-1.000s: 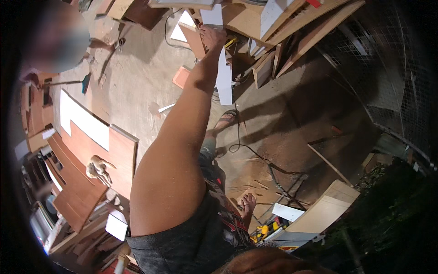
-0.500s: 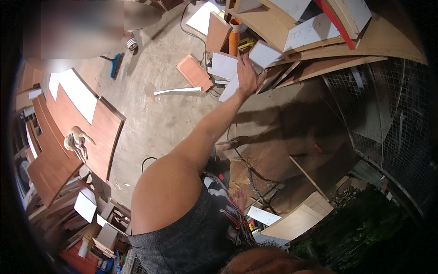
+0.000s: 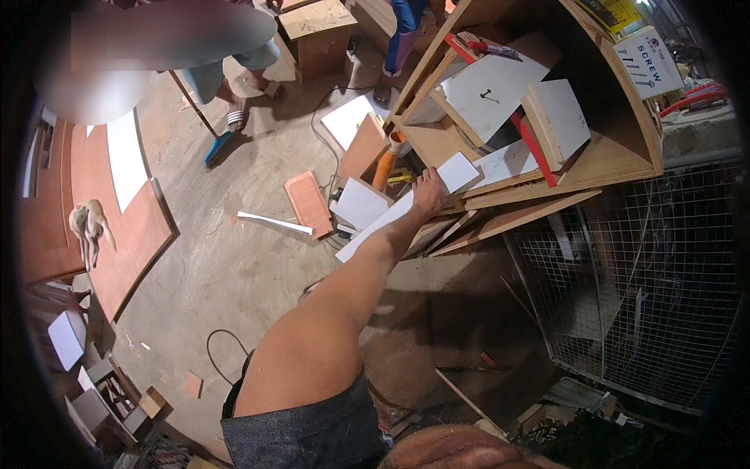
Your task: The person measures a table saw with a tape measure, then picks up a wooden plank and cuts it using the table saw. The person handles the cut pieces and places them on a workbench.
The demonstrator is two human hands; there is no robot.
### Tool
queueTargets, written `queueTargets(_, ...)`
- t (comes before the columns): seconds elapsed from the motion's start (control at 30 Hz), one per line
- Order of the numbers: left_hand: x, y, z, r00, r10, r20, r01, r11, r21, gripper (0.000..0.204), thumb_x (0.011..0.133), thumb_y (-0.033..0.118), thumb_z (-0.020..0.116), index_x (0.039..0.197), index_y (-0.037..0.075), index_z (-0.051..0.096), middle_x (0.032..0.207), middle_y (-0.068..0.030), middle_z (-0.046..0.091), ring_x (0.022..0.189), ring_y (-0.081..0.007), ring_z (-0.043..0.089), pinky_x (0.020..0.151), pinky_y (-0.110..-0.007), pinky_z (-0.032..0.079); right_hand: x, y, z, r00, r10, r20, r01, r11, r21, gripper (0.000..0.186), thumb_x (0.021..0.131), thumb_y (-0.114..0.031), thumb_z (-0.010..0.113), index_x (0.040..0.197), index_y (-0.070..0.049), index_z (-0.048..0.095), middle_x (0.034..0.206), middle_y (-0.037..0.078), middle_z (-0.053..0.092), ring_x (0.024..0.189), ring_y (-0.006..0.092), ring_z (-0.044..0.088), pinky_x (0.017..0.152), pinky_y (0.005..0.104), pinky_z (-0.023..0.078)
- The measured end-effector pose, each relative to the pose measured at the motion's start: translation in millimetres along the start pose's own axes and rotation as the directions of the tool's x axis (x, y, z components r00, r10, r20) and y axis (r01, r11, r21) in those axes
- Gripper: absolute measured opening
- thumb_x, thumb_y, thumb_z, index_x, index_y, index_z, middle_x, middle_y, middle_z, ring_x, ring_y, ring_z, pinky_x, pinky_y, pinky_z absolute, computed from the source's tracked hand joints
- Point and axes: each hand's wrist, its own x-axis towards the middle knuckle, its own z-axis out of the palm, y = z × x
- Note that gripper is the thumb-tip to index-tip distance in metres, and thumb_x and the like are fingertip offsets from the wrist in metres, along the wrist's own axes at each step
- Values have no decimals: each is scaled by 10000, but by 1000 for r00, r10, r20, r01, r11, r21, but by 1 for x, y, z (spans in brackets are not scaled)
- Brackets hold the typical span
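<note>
My left arm stretches toward the upper right, and my left hand (image 3: 428, 190) is closed on a long white board (image 3: 376, 228). The board's top reaches the edge of an open plywood cabinet (image 3: 641, 148), which holds white panels (image 3: 482, 90) and red-edged pieces (image 3: 530, 144). Just left of the hand stand an orange tube (image 3: 383, 172) and a yellow tool (image 3: 399, 176). A square white panel (image 3: 359, 203), a reddish wooden panel (image 3: 307, 203) and a thin white strip (image 3: 273, 222) lie nearby. My right hand is out of view.
A wire cage (image 3: 625, 289) stands at the right. Two people's legs (image 3: 262, 66) (image 3: 400, 43) are at the back, one near a blue broom (image 3: 219, 144). A dog (image 3: 92, 227) lies on wooden sheets (image 3: 141, 258) at the left. Black cable loops (image 3: 226, 340) lie near me.
My view has swung toward the cabinet, showing more of it and of the people. My left hand has shifted the white board at the cabinet. My right hand has left the view.
</note>
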Motion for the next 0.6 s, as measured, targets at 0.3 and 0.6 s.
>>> queueTargets(0.3,-59,-65,2,991,-42,130,41,999,12,853,788,407,753,1394,-27,337,1310,-260,531,1165,-429,560,948,-485,493,17,-25,-14,997,-43,63,47,997,-66,271,965,-252,603,1113,-27,574,968,91,621,802,226,623,671,348,518)
queueTargets(0.6,-424,-461,-97,793,-348,500,203,925,322,438,767,338,673,1049,4,685,1033,-234,690,921,-340,674,782,-455,530,29,-51,15,960,-64,274,141,951,-274,293,970,-265,589,1107,-7,581,931,81,620,737,218,619,625,337,504)
